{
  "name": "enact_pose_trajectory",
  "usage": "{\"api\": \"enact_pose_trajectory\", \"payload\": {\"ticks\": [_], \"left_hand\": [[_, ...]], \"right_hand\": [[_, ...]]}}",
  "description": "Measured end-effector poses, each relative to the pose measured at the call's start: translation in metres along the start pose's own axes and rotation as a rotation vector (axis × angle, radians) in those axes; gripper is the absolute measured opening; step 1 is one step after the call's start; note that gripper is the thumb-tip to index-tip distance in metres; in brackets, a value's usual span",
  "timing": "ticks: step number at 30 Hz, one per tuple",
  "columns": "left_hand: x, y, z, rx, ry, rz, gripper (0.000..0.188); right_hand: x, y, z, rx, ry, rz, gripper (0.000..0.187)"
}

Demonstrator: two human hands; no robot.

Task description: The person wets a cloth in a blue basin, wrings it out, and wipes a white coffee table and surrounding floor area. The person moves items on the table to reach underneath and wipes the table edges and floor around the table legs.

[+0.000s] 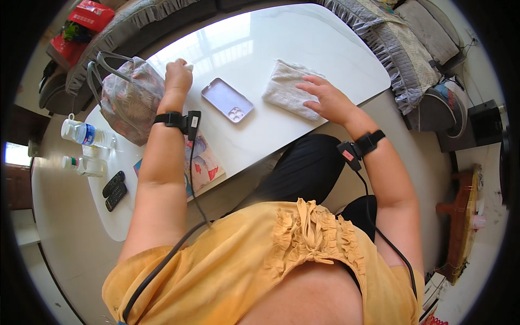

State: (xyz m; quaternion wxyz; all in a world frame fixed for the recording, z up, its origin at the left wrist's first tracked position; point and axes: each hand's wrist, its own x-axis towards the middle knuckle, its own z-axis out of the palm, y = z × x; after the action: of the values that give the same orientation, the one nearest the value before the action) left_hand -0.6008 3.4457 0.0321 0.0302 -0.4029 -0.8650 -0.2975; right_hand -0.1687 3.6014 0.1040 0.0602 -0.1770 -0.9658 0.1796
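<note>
My left hand (179,77) is closed over the table, beside the grey patterned bag. A bit of a small white thing (189,67) shows at its fingers; its kind is hidden. My right hand (328,101) is open, fingers spread, over the right edge of a folded white towel (287,89); whether the fingertips touch the cloth I cannot tell. Between the hands lies a pale lavender phone case (226,99) with round camera openings at its near right corner.
The white table (238,49) holds a floral handbag (130,95), a large water bottle (92,134), a smaller bottle (86,166), two black remotes (116,197) and a colourful booklet (208,170). Sofas (387,54) border the far side. Cables run from my wrist straps.
</note>
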Motion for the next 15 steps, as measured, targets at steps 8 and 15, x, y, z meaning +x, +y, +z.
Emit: {"api": "enact_pose_trajectory", "payload": {"ticks": [8,15], "left_hand": [[0.009,-0.022,0.039,0.241,-0.081,-0.060,0.031],[0.050,0.021,0.072,0.113,-0.278,0.071,0.033]], "right_hand": [[0.045,0.019,0.036,-0.234,-0.293,0.170,0.078],[0.056,0.023,0.042,-0.180,-0.400,0.240,0.077]]}}
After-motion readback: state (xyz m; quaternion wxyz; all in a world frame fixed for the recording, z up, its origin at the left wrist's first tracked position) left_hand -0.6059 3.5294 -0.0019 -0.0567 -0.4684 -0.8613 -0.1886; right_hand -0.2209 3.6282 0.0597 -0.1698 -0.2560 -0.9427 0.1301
